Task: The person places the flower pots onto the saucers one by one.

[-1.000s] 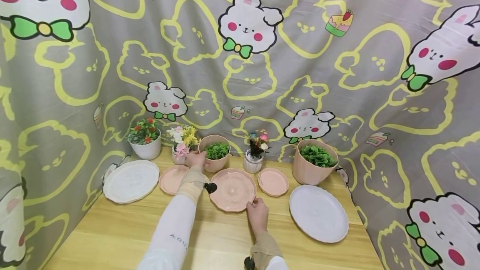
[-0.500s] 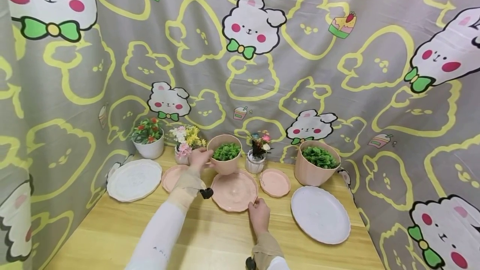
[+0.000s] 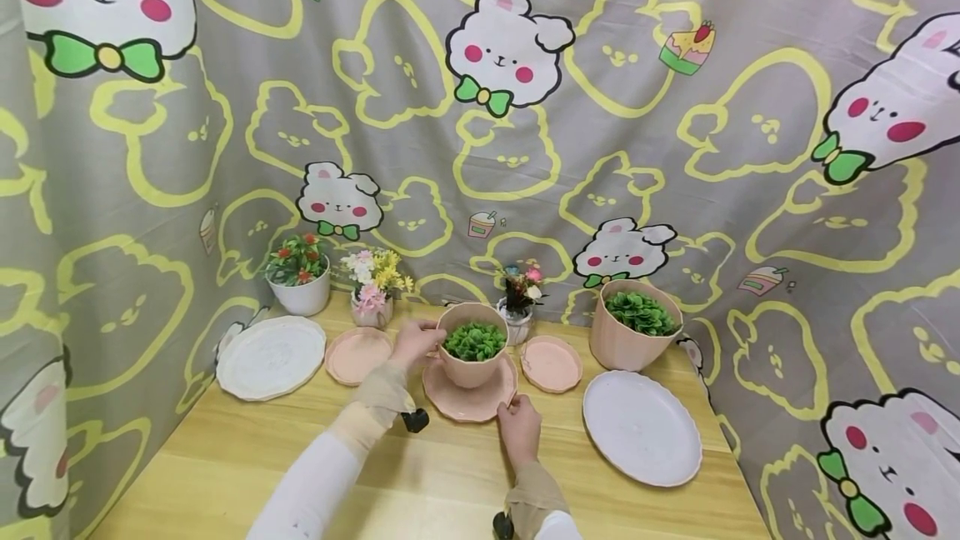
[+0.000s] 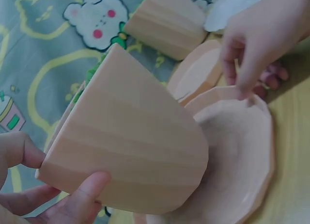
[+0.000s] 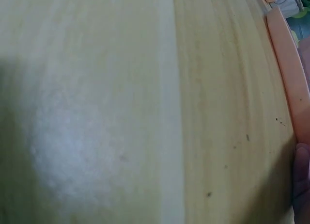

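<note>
My left hand (image 3: 416, 343) holds a pink plant pot (image 3: 471, 370) with green leaves (image 3: 474, 342) by its left rim. In the left wrist view the thumb lies outside the pot wall (image 4: 131, 132) and a finger is at the rim. The pot is over a round pink saucer (image 3: 448, 403); whether its base touches the saucer, I cannot tell. My right hand (image 3: 520, 427) pinches the saucer's front right edge. Only the saucer's side (image 5: 286, 69) and a bit of that hand (image 5: 302, 180) show in the right wrist view.
Small pink saucers (image 3: 358, 357) (image 3: 552, 363) lie on both sides. White plates (image 3: 270, 358) (image 3: 642, 430) lie farther out. A larger pink pot (image 3: 626, 340) stands back right. Flower pots (image 3: 300, 294) (image 3: 372, 311) (image 3: 515, 326) line the curtain (image 3: 420, 132).
My left hand has brought the pink pot from behind the saucer, up and forward to the right, over it. The right hand has stayed at the saucer's edge.
</note>
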`<state>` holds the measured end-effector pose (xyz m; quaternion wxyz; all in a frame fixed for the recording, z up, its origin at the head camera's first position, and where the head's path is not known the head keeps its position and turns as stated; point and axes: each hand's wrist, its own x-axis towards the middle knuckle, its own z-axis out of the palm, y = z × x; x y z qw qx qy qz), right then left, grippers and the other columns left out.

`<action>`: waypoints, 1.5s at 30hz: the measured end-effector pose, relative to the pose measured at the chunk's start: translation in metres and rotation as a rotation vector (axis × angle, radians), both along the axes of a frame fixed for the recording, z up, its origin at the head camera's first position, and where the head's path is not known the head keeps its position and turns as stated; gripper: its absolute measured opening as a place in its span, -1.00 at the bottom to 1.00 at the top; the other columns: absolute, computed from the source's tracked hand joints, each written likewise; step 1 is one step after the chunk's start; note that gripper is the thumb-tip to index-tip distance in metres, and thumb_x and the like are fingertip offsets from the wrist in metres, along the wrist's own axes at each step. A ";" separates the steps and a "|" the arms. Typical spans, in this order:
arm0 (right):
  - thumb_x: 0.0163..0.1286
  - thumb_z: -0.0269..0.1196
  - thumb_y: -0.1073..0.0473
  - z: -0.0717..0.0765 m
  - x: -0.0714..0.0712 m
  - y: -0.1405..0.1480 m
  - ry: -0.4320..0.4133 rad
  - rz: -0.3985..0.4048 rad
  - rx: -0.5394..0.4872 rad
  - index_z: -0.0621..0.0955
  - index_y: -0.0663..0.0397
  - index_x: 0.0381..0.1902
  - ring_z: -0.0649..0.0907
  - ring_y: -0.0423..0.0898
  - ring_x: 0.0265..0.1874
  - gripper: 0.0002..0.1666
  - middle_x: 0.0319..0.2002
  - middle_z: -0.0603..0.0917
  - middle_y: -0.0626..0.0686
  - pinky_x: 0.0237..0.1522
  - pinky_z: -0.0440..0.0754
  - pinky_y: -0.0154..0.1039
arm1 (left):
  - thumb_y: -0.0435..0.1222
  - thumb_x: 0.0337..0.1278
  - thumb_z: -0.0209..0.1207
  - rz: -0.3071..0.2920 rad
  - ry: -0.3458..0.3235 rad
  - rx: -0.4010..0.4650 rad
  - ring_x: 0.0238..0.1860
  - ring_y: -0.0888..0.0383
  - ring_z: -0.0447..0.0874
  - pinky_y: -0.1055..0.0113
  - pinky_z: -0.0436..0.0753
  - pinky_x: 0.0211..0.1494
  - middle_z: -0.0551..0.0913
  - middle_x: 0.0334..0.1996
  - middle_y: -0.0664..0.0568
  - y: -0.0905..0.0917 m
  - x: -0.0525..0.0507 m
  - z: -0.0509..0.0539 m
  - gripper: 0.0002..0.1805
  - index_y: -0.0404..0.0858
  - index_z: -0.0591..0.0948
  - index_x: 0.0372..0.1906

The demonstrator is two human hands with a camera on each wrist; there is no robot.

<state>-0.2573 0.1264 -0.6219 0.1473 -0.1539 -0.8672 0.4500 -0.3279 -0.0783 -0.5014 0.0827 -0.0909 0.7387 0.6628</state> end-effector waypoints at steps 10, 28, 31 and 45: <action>0.13 0.33 0.24 0.000 0.000 -0.002 0.000 -0.001 0.013 0.61 0.29 -0.29 0.63 -0.08 -0.51 -0.77 -0.57 0.67 0.05 -0.37 0.64 -0.09 | -0.37 0.16 0.08 -0.010 -0.024 0.028 -0.23 0.08 0.53 -0.06 0.72 -0.01 0.50 0.08 -0.28 0.005 0.006 -0.013 -0.48 -0.41 0.45 0.26; 0.12 0.32 0.25 -0.002 0.001 -0.002 0.017 -0.003 0.018 0.60 0.28 -0.32 0.58 -0.12 -0.56 -0.79 -0.60 0.63 0.02 -0.42 0.62 -0.12 | -0.31 0.31 0.09 -0.039 0.002 0.048 -0.09 0.02 0.59 -0.04 0.68 0.08 0.49 0.17 -0.34 0.000 0.015 -0.021 -0.46 -0.41 0.37 0.34; 0.12 0.31 0.25 -0.001 0.001 -0.002 0.020 -0.004 0.020 0.60 0.28 -0.32 0.58 -0.11 -0.55 -0.80 -0.60 0.63 0.02 -0.41 0.62 -0.11 | -0.25 0.32 0.11 -0.027 0.015 0.024 -0.08 -0.01 0.61 -0.02 0.68 0.07 0.51 0.14 -0.33 -0.003 0.020 -0.023 -0.45 -0.41 0.39 0.32; 0.19 0.29 0.25 0.001 0.002 -0.003 0.034 -0.006 0.023 0.61 0.28 -0.34 0.62 -0.08 -0.55 -0.83 -0.58 0.67 0.06 -0.43 0.63 -0.11 | -0.31 0.34 0.03 0.051 -0.115 0.129 -0.61 0.22 0.64 0.34 0.71 -0.50 0.62 -0.42 -0.09 -0.009 0.060 -0.065 -0.66 -0.44 0.32 0.06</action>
